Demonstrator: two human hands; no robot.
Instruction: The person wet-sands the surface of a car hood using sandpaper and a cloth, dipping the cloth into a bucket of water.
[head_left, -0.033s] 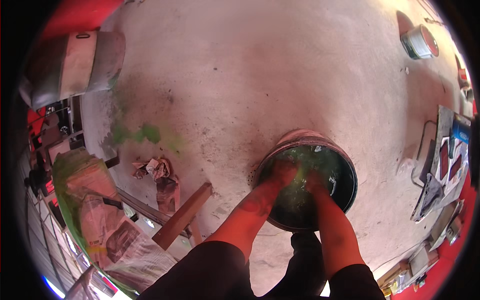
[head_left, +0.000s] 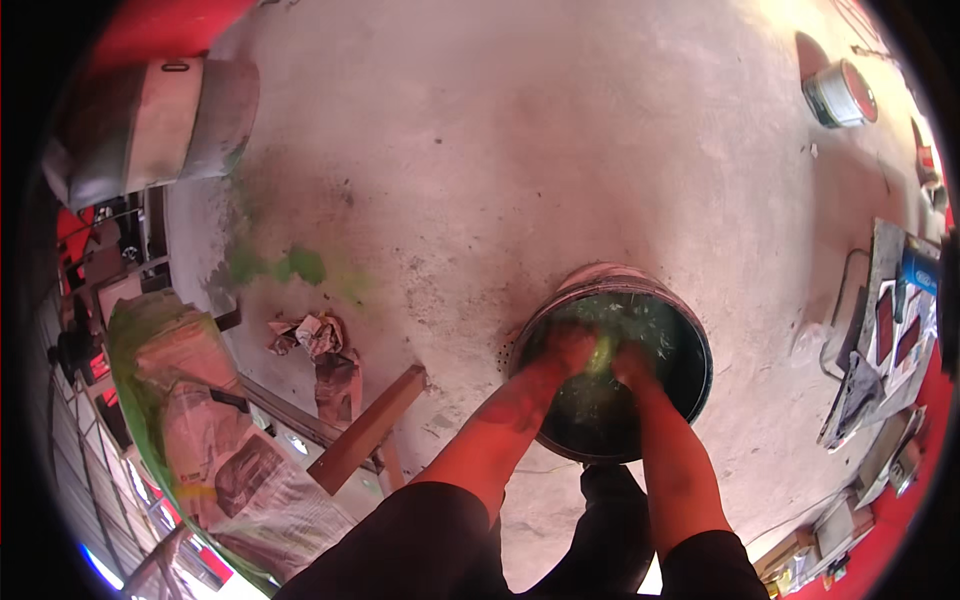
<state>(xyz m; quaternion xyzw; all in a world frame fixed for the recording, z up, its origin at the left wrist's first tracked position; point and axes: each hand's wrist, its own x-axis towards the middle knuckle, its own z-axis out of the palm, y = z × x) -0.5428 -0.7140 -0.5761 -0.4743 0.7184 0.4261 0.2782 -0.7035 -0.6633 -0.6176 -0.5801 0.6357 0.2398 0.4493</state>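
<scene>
The bucket [head_left: 690, 365] stands on the floor [head_left: 480, 220], in front of the person's dark trouser leg [head_left: 608, 520]. I suppose it is put so near in order that both arms can go down into it without stretching. The left hand [head_left: 570, 350] and the right hand [head_left: 628, 362] are inside the bucket, side by side, toward its left half, and the deep wall around them probably serves to keep splashes off the floor. Between the hands there is a yellow-green patch [head_left: 600, 355]; it may be a thing which they hold, or only coloured liquid, I cannot tell. Also I cannot tell if the fingers are spread, pressed together or pinching something, because this part is dark and blurred.

The bucket is round and wide, with a dark inner wall and a dull pinkish outside. The inside looks greenish and wet, with pale flecks near the far wall.

To the left of the bucket and well apart lie a brown bar [head_left: 368, 430] and crumpled newspaper [head_left: 320, 335]. Further left of the bucket is a paper-covered panel [head_left: 210, 390]; the paper perhaps protects its surface.
</scene>
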